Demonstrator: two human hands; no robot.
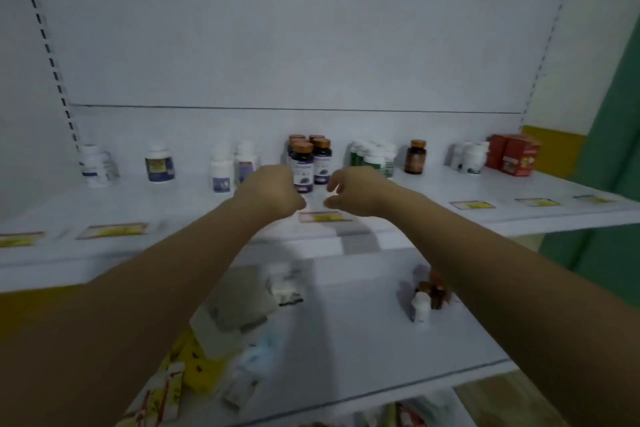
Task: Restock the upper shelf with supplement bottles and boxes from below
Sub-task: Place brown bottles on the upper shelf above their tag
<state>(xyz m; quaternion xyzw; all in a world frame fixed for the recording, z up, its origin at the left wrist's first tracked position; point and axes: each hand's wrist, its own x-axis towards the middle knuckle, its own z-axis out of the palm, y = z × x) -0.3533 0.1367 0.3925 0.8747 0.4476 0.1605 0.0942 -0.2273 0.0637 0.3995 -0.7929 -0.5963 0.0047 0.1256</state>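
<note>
Orange-capped btls [304, 163] on upper shelf [450, 185]; L hand [273, 194], R hand [358, 192] just in front.

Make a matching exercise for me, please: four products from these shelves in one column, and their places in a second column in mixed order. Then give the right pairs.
Products
1. red boxes
2. orange-capped dark bottles
3. yellow packets
4. lone brown bottle

Places
A. lower shelf, front left
B. upper shelf, far right end
C. upper shelf, just right of the green-labelled bottles
D. upper shelf, middle

Pairs: 1-B, 2-D, 3-A, 4-C
</note>
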